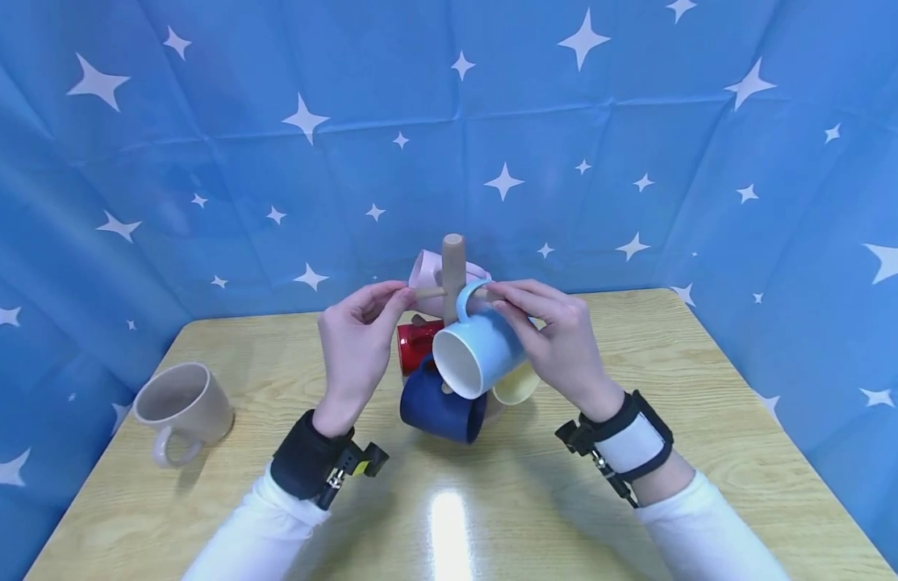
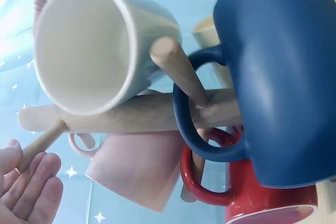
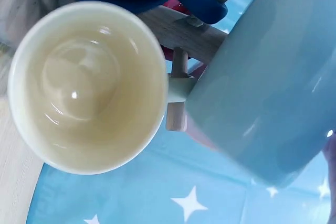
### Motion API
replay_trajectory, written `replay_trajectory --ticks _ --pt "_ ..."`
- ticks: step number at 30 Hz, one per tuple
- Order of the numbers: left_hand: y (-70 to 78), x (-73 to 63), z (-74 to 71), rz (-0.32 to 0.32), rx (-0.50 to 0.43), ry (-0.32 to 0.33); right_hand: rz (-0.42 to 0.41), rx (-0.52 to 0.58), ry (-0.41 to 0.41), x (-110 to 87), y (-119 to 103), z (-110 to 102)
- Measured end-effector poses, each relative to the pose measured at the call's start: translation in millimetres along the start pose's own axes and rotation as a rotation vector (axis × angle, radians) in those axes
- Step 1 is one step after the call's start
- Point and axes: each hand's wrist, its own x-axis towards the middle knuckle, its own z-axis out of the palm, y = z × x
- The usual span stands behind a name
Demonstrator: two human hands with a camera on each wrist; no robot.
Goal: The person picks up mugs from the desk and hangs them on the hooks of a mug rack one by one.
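Observation:
A wooden mug tree (image 1: pixel 453 258) stands between my hands. My left hand (image 1: pixel 361 331) pinches the tip of its upper left peg (image 2: pixel 42 144) between thumb and fingers. On the opposite side, my right hand (image 1: pixel 557 331) pinches the upper right peg (image 1: pixel 485 296), right beside the handle of a light blue mug (image 1: pixel 495 335). This mug hangs tilted by its handle, mouth toward the lower left. Below it hang a navy mug (image 1: pixel 441 409), a red mug (image 1: pixel 414 347) and a cream mug (image 3: pixel 79 90). Behind the post is a pink mug (image 2: pixel 136 166). The right wrist view hides most of my right hand.
On the left of the wooden table (image 1: pixel 260 524), a beige mug (image 1: pixel 209 411) stands upright with its handle toward me. A blue cloth (image 1: pixel 390 121) with white stars hangs behind the table and along both sides.

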Motion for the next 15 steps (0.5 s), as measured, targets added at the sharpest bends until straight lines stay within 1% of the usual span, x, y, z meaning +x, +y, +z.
replay_trajectory --ticks 5,8,11,15 --pt "0.6 -2.1 1.5 0.000 0.010 0.019 0.024 0.042 -0.011 -0.1 2.0 -1.5" --pt "1.3 -3.0 1.5 0.006 0.012 0.015 0.025 0.045 -0.007 -1.0 2.7 -1.0" --pt "1.5 -3.9 2.6 0.021 0.018 0.018 0.031 0.042 0.004 -1.6 3.4 -0.8" --pt "4.7 -7.5 5.3 0.053 0.037 0.021 0.069 0.040 0.023 -2.7 5.4 -1.8"
